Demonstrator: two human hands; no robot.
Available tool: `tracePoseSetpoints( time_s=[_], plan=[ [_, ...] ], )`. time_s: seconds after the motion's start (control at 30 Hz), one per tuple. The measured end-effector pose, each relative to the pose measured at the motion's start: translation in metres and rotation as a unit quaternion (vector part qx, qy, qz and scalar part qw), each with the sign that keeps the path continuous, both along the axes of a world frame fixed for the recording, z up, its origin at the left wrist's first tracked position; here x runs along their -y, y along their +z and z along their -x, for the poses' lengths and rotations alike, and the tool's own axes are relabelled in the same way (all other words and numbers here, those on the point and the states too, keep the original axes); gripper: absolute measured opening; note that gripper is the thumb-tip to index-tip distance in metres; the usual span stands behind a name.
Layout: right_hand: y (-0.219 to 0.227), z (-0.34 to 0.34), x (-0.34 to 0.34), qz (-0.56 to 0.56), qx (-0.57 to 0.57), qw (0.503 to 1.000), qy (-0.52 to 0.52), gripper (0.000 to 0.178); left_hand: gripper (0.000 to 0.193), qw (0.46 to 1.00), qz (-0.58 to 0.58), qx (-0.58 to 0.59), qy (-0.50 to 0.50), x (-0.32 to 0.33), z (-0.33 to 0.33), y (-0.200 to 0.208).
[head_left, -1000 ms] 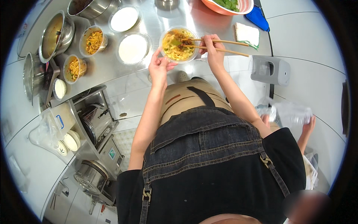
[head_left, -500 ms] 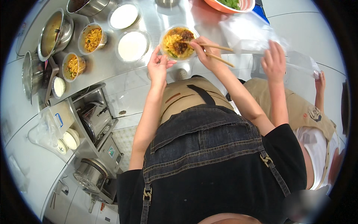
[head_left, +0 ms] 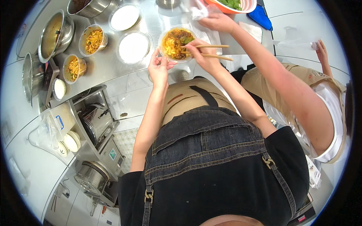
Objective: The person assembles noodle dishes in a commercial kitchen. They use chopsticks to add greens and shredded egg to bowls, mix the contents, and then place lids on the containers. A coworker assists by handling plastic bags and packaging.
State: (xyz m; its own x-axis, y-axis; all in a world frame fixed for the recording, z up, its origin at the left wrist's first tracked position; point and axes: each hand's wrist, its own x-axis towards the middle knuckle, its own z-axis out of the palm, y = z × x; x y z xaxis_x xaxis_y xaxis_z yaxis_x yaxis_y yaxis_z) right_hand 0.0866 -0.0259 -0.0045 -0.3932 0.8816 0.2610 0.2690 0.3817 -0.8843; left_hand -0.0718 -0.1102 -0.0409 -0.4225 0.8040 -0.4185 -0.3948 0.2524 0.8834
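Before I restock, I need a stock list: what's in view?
Counter: one, silver, across top.
Noodle bowl: one, clear, counter's near edge.
Chopsticks: two, tan, over bowl.
Noodle tubs: two, clear, counter left.
Round white things: three, white, counter left.
Steel vessels: four, silver, counter left and back.
Colander of leaves: one, orange, far right.
Blue item: one, blue, beside colander.
Cloth: one, white, counter right.
Stacked dishes: count unclear, white, lower left.
Lidded pot: one, silver, lower left.
Co-worker's hands: two, right side.
Plastic: count unclear, clear, in those hands.
Left hand: one, at bowl's rim.
Right hand: one, holding chopsticks.
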Motion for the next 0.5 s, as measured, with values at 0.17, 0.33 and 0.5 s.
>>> tracePoseSetpoints(
  time_s=[0.17,0.33,0.5],
  plan=[
    [0.045,-0.025,-0.014,-0.005,0.02,0.997,-0.077,0.013,0.048,1.0,0.014,-0.005,-0.002,0.0,-0.001,0.007],
    [-0.018,-0.011,-0.036,0.201,-0.143,0.964,-0.1,0.017,0.048,1.0,0.011,-0.005,-0.015,-0.002,0.002,0.002],
    [0.009,-0.027,-0.005,0.181,-0.074,0.979,-0.054,0.019,0.048,1.0,-0.006,0.015,0.004,-0.002,0.001,-0.002]
  ],
)
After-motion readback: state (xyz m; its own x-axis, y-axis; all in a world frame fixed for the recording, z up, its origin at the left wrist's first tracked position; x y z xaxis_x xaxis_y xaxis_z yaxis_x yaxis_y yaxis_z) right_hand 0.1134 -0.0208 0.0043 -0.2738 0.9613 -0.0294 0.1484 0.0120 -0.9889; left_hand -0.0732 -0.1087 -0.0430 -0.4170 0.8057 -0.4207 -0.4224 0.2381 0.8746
